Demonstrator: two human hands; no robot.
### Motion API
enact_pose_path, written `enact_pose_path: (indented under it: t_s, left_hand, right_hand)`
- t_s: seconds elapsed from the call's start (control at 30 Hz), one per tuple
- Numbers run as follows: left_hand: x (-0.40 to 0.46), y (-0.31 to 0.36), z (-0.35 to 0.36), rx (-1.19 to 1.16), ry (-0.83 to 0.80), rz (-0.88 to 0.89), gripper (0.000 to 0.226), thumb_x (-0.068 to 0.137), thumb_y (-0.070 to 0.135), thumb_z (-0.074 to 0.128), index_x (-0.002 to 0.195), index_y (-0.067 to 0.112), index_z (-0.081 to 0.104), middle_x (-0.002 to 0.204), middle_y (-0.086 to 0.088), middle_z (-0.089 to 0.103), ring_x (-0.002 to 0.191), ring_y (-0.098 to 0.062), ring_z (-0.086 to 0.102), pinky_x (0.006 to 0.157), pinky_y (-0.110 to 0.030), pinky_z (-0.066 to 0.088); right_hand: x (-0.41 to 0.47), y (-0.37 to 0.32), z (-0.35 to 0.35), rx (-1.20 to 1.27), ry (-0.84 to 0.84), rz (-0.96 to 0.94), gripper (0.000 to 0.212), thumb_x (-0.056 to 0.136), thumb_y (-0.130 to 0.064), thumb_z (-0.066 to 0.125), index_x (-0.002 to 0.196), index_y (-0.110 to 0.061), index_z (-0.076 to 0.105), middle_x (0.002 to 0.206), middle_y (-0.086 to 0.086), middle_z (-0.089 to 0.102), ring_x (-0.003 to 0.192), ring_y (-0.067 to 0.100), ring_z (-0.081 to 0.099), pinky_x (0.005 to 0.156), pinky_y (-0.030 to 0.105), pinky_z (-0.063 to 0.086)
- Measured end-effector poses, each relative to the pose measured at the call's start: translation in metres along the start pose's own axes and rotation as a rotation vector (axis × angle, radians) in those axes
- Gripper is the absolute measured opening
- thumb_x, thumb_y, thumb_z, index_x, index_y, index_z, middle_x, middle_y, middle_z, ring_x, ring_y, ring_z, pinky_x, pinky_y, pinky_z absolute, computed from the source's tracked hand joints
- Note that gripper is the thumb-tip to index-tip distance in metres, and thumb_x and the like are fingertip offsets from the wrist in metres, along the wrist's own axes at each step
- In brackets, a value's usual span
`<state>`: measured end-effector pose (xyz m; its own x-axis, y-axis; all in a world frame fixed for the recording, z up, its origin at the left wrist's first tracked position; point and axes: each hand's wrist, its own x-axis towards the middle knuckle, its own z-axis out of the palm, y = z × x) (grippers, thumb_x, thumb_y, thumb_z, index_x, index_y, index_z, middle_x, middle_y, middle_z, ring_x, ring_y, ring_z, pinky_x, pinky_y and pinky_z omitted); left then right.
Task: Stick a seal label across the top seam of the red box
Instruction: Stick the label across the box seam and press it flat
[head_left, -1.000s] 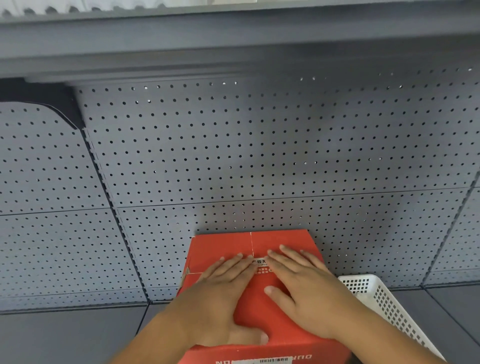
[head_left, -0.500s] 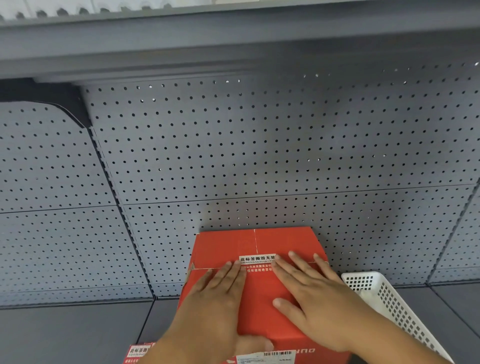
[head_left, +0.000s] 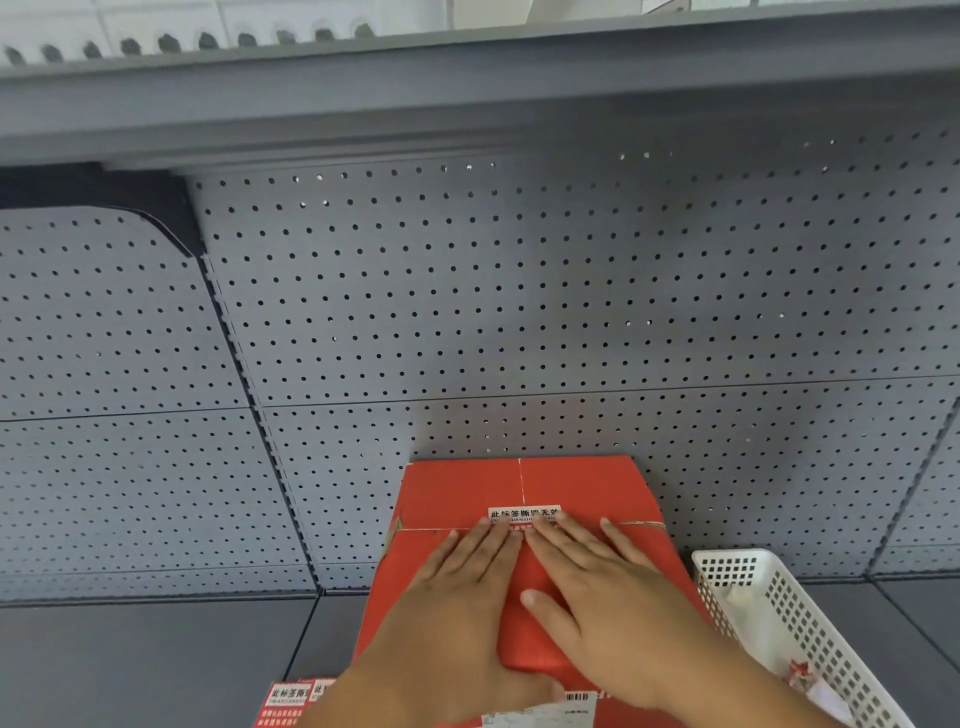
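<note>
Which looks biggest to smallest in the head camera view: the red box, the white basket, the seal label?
1. red box
2. white basket, though the frame edge cuts it off, so its true size is unsure
3. seal label, partly under the fingertips

Grey pegboard (head_left: 519, 312) filling the back, shelf (head_left: 467, 104) overhead. White basket (head_left: 810, 639) off to the right on the grey deck (head_left: 156, 665), scraps of something inside, too blurry to tell what.

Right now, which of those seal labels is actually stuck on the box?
The seal label at the fingertips, across the red box's top seam; the spare labels lie bottom left.
</note>
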<state>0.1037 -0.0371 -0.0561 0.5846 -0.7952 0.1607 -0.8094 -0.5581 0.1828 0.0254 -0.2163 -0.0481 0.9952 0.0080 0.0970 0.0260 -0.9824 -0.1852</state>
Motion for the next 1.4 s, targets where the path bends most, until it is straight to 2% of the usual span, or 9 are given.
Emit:
enact_pose_path:
  t_s: [0.1, 0.23, 0.33, 0.53, 0.67, 0.73, 0.93, 1.17, 1.4]
  left_hand:
    - [0.001, 0.003, 0.007, -0.006, 0.016, -0.027, 0.134, 0.064, 0.09, 0.055, 0.162, 0.025, -0.008, 0.166, 0.016, -0.018, 0.152, -0.001, -0.023, 0.124, -0.031, -0.015]
    - [0.003, 0.0, 0.014, 0.008, 0.147, -0.025, 0.133, 0.062, 0.096, 0.042, 0.16, 0.008, 0.022, 0.168, -0.002, 0.009, 0.158, -0.022, 0.007, 0.121, -0.024, -0.003]
    - [-0.004, 0.001, 0.015, -0.013, 0.036, -0.059, 0.141, 0.054, 0.094, 0.041, 0.163, 0.013, 0.003, 0.168, 0.008, -0.008, 0.156, -0.012, -0.016, 0.122, -0.025, -0.015]
    - [-0.005, 0.006, 0.009, 0.019, 0.028, -0.035, 0.14, 0.058, 0.094, 0.047, 0.163, 0.012, 0.004, 0.171, 0.004, 0.0, 0.157, -0.014, -0.011, 0.124, -0.028, -0.011]
    - [-0.006, -0.001, 0.015, 0.047, 0.03, -0.016, 0.13, 0.053, 0.097, 0.049, 0.141, 0.002, 0.056, 0.151, -0.011, 0.055, 0.143, -0.021, 0.043, 0.117, -0.043, 0.03]
    - [-0.007, -0.004, 0.02, 0.079, 0.0, -0.018, 0.123, 0.052, 0.097, 0.048, 0.129, 0.004, 0.068, 0.136, -0.012, 0.068, 0.13, -0.024, 0.061, 0.108, -0.047, 0.041]
    - [-0.014, 0.003, 0.01, 0.142, 0.014, -0.047, 0.121, 0.055, 0.102, 0.041, 0.126, 0.009, 0.072, 0.131, -0.008, 0.072, 0.122, -0.022, 0.068, 0.104, -0.045, 0.046]
    - [-0.024, 0.008, 0.001, 0.16, 0.102, -0.035, 0.118, 0.071, 0.1, 0.028, 0.142, 0.011, 0.06, 0.145, -0.008, 0.062, 0.133, -0.028, 0.059, 0.112, -0.046, 0.043]
    - [-0.052, 0.028, -0.012, 0.146, 0.257, -0.132, 0.093, 0.087, 0.088, 0.029, 0.158, 0.027, 0.033, 0.166, 0.006, 0.035, 0.152, -0.027, 0.034, 0.121, -0.049, 0.026]
  right_hand:
    - [-0.003, 0.003, 0.007, -0.052, 0.146, -0.003, 0.078, 0.099, -0.07, 0.007, 0.158, -0.024, 0.026, 0.166, -0.012, 0.021, 0.153, 0.004, 0.009, 0.117, 0.034, -0.007]
    - [-0.009, -0.004, 0.004, -0.015, 0.144, 0.037, 0.076, 0.099, -0.067, 0.015, 0.16, -0.022, 0.021, 0.168, -0.011, 0.014, 0.155, 0.006, 0.003, 0.121, 0.026, -0.011]
    - [-0.011, -0.003, 0.0, -0.016, 0.147, 0.095, 0.074, 0.099, -0.064, 0.019, 0.16, -0.022, 0.024, 0.169, -0.01, 0.018, 0.156, 0.011, 0.006, 0.116, 0.026, -0.006]
    - [-0.014, -0.001, 0.01, -0.019, 0.166, 0.183, 0.076, 0.095, -0.063, 0.024, 0.148, -0.016, 0.051, 0.156, -0.002, 0.048, 0.15, 0.019, 0.033, 0.121, 0.037, 0.028]
    - [-0.016, -0.002, 0.013, -0.079, 0.194, 0.217, 0.063, 0.094, -0.057, 0.041, 0.128, -0.012, 0.07, 0.135, 0.002, 0.069, 0.134, 0.023, 0.056, 0.107, 0.039, 0.048]
    - [-0.017, -0.003, 0.012, -0.093, 0.207, 0.222, 0.063, 0.094, -0.056, 0.041, 0.128, -0.011, 0.07, 0.134, 0.003, 0.07, 0.133, 0.023, 0.057, 0.107, 0.038, 0.048]
    - [-0.018, -0.008, 0.007, -0.117, 0.217, 0.208, 0.071, 0.097, -0.059, 0.029, 0.143, -0.012, 0.056, 0.149, 0.004, 0.058, 0.144, 0.022, 0.044, 0.119, 0.036, 0.032]
    - [-0.03, -0.017, -0.003, -0.042, 0.252, 0.222, 0.068, 0.1, -0.059, 0.024, 0.155, -0.021, 0.038, 0.161, -0.001, 0.042, 0.151, 0.019, 0.03, 0.124, 0.037, 0.021]
    - [-0.063, -0.025, -0.014, 0.002, 0.27, 0.225, 0.061, 0.099, -0.061, 0.022, 0.153, -0.034, 0.033, 0.16, -0.003, 0.043, 0.146, 0.026, 0.035, 0.117, 0.048, 0.034]
